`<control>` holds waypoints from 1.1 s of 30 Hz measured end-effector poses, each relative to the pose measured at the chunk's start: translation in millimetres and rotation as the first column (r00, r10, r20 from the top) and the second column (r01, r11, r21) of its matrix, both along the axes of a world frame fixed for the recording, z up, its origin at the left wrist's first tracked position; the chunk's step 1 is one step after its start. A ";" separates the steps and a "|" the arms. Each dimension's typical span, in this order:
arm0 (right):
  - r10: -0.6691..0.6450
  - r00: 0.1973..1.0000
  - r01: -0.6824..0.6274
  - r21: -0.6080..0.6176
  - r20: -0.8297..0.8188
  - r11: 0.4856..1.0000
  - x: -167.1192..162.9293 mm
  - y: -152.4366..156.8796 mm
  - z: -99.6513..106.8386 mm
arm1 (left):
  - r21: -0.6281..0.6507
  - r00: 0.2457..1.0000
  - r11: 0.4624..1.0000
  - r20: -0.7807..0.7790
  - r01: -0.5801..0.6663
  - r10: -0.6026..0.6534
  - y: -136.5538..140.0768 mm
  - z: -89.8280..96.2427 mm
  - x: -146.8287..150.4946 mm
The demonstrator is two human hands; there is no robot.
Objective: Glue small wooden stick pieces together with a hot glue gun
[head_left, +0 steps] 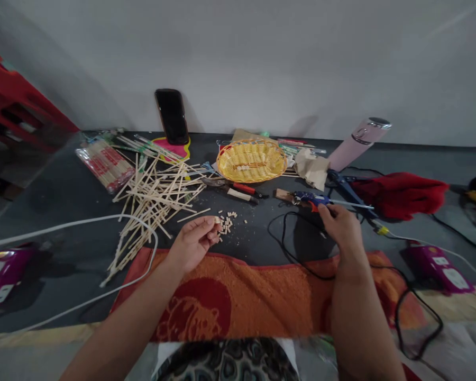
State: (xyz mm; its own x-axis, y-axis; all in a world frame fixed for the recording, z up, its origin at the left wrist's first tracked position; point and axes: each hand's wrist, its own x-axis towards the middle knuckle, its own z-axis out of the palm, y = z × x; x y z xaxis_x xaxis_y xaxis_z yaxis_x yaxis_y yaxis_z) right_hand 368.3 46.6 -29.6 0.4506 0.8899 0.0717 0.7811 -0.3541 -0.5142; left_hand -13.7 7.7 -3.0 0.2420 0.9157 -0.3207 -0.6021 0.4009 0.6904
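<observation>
My left hand [198, 236] is closed in a pinch on a small piece of cut wooden stick [217, 219]. Just beside its fingertips lies a heap of short cut stick pieces [226, 223] on the dark tabletop. On the right, my right hand [340, 225] is closed at the handle of a blue hot glue gun [315, 198] with an orange trigger. A clear glue stick [351, 203] pokes out of its back. The gun's nozzle end is at a small wooden block [284, 195].
Loose wooden sticks [150, 198] spread on the left. Pliers [236, 189] lie before a yellow wicker basket [252, 161]. A phone [172, 116] leans on the wall. A pink flask [359, 142] and red cloth [400, 194] are at right. A black cord [283, 241] crosses an orange towel [277, 296].
</observation>
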 end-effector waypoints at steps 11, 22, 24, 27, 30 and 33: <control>0.449 0.864 -0.496 0.231 0.230 0.837 -85.1 -15.6 45.8 | 0.007 1.000 1.000 0.017 -0.023 0.023 0.0 0.1 -1.9; 0.784 0.605 -0.770 -0.147 0.140 0.621 -204.6 -28.9 24.8 | 0.010 0.996 0.998 0.071 -0.058 0.057 3.2 4.9 -7.6; 0.771 0.614 -0.753 -0.165 0.169 0.637 -206.5 -28.3 20.0 | 0.009 0.996 0.999 0.076 -0.042 0.041 2.6 5.8 -7.2; 0.776 0.606 -0.759 -0.162 0.178 0.630 -206.3 -25.6 14.9 | 0.004 0.997 1.000 0.075 -0.021 0.021 1.2 5.1 -6.1; 0.778 0.607 -0.770 -0.123 0.160 0.626 -203.9 -24.1 12.8 | 0.002 0.998 1.000 0.065 -0.006 0.006 0.4 2.6 -4.9; 0.769 0.634 -0.773 0.048 0.087 0.632 -198.7 -26.4 15.6 | 0.000 0.998 1.000 0.056 0.019 -0.019 -0.1 0.4 -3.7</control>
State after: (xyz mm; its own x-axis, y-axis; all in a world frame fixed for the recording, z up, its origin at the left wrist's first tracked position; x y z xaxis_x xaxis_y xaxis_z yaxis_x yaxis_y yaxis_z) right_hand 169.6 20.3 -14.0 -0.4040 0.9018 0.1533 0.7783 0.4269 -0.4603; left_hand -17.3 7.6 -2.6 0.2769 0.9106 -0.3068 -0.6322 0.4131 0.6555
